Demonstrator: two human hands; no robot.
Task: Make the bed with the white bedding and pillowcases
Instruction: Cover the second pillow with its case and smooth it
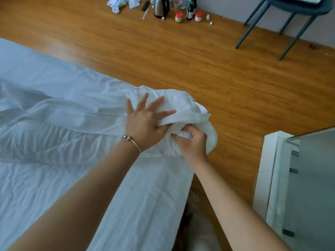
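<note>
The right hand's fingertips [184, 131] are buried in white bedding [181, 104].

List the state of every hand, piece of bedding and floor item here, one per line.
left hand: fingers spread flat, pressing the white bedding.
right hand: curled, gripping bunched fabric.
white bedding: wrinkled, corner bunched at the bed edge.
kettle: upright on the floor, lid down.
jars: upright, capped.

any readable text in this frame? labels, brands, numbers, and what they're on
None readable.
Red-lidded jars: pale labels, print too small and blurred.
Dark bottle: white label, illegible.
Kettle: no visible marking.
White bedding: no print visible.
</note>
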